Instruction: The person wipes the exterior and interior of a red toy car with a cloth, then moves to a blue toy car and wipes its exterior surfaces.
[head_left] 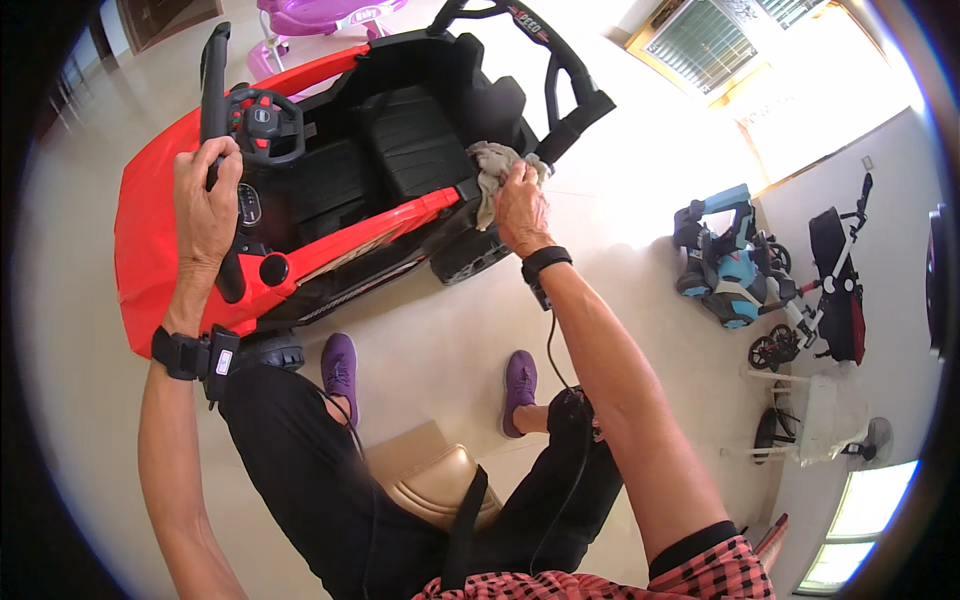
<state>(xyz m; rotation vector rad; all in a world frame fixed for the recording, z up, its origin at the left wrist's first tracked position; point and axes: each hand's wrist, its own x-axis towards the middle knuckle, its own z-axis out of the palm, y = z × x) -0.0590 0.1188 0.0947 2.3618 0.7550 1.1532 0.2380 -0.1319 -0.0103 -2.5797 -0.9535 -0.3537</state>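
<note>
A red and black ride-on toy car stands in front of me, its nose to the left. My left hand is closed around the black windshield bar, beside the black steering wheel. At the car's rear corner, my right hand grips a crumpled greyish cloth. The cloth lies against the black rear part behind the seat, near the foot of the black roll bar. My fingers partly cover the cloth.
A beige padded seat is beneath me, between my legs. To the right stand a blue and grey ride-on toy, a folded stroller and a white table. Behind the car is a pink-purple toy. Cables hang from both wrist straps.
</note>
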